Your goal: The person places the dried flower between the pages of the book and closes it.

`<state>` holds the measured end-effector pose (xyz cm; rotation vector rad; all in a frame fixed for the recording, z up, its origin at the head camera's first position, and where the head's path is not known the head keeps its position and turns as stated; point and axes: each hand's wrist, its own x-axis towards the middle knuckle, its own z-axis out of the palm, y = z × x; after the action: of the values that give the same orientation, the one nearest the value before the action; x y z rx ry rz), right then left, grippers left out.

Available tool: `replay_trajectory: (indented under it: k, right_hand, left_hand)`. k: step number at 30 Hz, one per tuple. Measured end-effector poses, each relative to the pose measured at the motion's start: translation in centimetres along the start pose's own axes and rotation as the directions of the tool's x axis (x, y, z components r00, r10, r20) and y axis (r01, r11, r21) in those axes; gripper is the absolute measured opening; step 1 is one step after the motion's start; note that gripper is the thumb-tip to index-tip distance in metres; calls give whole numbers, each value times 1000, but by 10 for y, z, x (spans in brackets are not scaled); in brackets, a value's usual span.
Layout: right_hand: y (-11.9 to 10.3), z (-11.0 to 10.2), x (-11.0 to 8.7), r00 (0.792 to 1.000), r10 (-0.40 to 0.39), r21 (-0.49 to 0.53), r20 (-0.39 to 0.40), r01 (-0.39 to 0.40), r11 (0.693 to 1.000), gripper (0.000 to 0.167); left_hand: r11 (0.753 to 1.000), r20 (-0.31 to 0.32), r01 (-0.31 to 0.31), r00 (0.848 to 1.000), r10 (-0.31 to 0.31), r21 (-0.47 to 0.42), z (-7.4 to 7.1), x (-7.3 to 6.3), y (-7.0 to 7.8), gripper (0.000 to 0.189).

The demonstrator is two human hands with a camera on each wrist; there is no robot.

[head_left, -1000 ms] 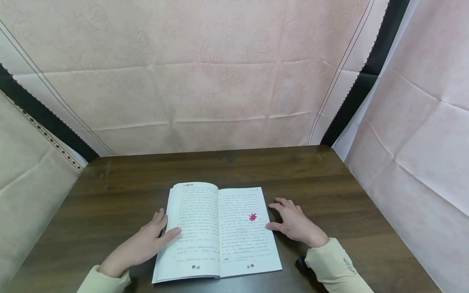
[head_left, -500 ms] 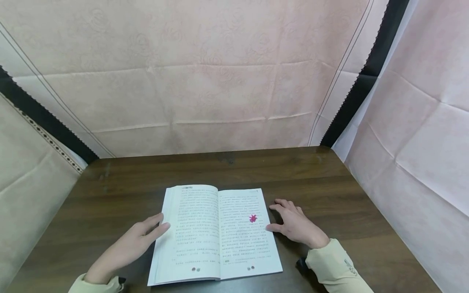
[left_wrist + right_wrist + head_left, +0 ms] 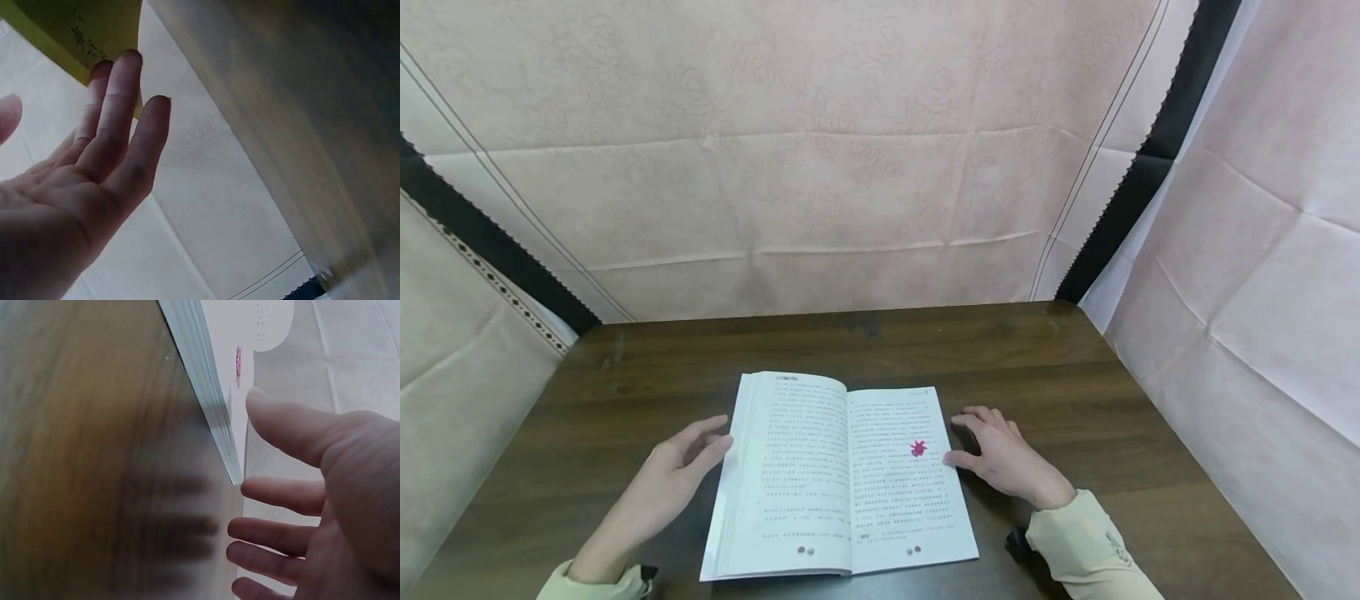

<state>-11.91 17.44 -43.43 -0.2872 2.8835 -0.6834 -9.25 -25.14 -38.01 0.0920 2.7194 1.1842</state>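
Observation:
An open book (image 3: pixel 805 475) lies on the table with printed text on both pages and a small pink figure (image 3: pixel 918 448) on its right page. At the book's left edge is my left hand (image 3: pixel 672 475), its fingers extended. The left wrist view shows the fingertips at the yellow cover (image 3: pixel 94 37), with the thumb apart from them. Beside the right edge, my right hand (image 3: pixel 1011 458) has its thumb and fingers spread. From the right wrist, the thick page block (image 3: pixel 206 394) is seen edge-on near those fingers.
The dark brown wooden table (image 3: pixel 1000 358) reaches back to a pale patterned cloth (image 3: pixel 820 167) hanging behind it. More cloth hangs at both sides with black strips (image 3: pixel 1120 200). A dark band (image 3: pixel 1018 542) shows under the right sleeve.
My left hand has slid left off the left page to the book's edge, its thumb no longer over the text. The left page edge has shifted slightly outward. My right hand has stayed put.

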Motion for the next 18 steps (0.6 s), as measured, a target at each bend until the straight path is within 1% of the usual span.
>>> replay_trajectory:
  k: [5,9,11,14,18]
  right_hand:
    - [-1,1,1,999,-16,11,-28,16,1000,60]
    - [-2,2,1,999,-16,13,-45,17,1000,60]
    - [-4,3,1,999,-26,32,-47,28,999,59]
    - [-9,4,1,997,-68,80,-43,71,994,58]
    - [-17,6,0,992,-122,153,-35,126,980,57]
  left_hand:
    - [997,-52,-56,997,54,-50,0,0,4,60]
    - [990,-96,-117,989,109,-81,2,-1,8,55]
    - [983,-126,-156,982,144,-95,4,-2,9,50]
    - [969,-169,-217,966,196,-118,8,-2,12,43]
    - [943,-200,-292,945,258,-162,14,0,18,37]
